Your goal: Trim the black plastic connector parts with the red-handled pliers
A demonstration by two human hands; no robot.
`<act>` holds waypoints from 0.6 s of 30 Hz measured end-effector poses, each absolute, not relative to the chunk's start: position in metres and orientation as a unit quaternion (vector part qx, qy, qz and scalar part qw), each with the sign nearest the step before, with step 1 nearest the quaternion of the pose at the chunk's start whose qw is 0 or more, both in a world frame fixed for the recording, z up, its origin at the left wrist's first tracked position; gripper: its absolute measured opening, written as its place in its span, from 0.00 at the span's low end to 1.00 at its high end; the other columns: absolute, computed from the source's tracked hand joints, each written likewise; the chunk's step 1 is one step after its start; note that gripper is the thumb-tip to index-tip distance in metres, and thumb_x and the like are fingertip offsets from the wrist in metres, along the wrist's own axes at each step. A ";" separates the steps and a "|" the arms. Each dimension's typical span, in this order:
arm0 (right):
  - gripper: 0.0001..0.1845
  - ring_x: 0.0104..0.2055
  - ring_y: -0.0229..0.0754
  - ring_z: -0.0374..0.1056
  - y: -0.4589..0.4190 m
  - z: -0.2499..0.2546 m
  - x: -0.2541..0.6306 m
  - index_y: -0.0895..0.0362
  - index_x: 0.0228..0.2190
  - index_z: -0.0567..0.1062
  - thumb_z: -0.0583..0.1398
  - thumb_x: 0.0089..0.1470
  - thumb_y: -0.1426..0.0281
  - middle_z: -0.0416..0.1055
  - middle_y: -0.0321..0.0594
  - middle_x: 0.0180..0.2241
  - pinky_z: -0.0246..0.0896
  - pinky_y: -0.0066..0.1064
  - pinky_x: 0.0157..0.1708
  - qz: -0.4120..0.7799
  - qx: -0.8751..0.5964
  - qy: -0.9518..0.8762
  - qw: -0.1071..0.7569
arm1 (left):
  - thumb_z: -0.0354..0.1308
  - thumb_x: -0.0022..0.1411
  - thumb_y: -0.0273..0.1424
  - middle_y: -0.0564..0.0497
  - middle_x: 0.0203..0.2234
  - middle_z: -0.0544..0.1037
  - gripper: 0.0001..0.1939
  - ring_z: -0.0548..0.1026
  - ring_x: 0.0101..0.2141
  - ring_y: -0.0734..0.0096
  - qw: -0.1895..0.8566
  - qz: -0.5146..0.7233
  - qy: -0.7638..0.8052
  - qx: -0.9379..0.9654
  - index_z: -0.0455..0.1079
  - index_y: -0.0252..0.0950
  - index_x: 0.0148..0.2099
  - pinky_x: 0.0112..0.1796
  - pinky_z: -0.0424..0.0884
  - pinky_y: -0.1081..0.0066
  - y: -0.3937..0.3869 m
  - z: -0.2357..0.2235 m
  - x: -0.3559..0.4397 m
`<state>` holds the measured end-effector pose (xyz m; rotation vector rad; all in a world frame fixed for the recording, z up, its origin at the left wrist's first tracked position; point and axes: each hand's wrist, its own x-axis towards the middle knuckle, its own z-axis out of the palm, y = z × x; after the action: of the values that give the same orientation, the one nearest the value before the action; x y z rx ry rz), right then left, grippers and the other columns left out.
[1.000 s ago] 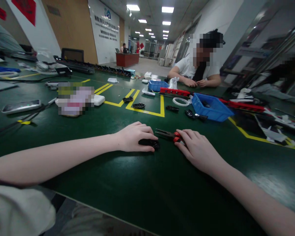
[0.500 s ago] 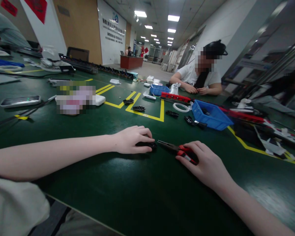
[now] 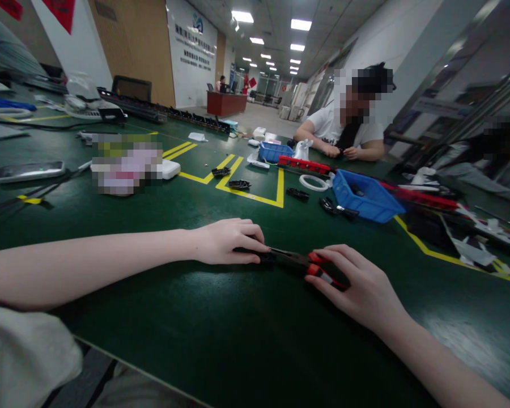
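My left hand (image 3: 233, 242) is closed on a small black part (image 3: 267, 258) low over the green table (image 3: 221, 323). Only the part's right end shows past my fingertips, so its kind is unclear. My right hand (image 3: 352, 277) grips the red handles of long-nose pliers (image 3: 295, 258), thumb on the near handle and fingers on the far one. The pliers point left, and their tips are at the black part beside my left fingertips. Whether the jaws are closed on it I cannot tell.
Several similar black parts, one here (image 3: 239, 184), lie beyond my hands. A blue bin (image 3: 365, 198), a white ring (image 3: 313, 182) and a smaller blue bin (image 3: 275, 151) stand farther back. At left are a phone (image 3: 28, 171) and cables. Another person (image 3: 344, 124) sits across the table.
The pliers have swung and moved left, so their tips now reach the black part. My right hand first drew back and spread on the handles. My left hand keeps its hold.
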<state>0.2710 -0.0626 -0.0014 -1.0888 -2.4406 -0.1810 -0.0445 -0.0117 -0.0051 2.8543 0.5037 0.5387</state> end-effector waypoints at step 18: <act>0.19 0.40 0.48 0.76 -0.068 0.006 0.275 0.54 0.47 0.76 0.64 0.56 0.59 0.77 0.46 0.42 0.76 0.39 0.37 -0.062 -0.372 -0.893 0.248 | 0.59 0.69 0.31 0.42 0.48 0.77 0.14 0.75 0.45 0.59 0.092 0.191 0.155 0.965 0.75 0.37 0.55 0.44 0.71 0.62 -0.011 -0.004 -0.044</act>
<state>0.2746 -0.0682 0.0057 -1.0128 -2.4328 -0.1701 -0.0439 -0.0112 -0.0038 2.8661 0.4603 0.5668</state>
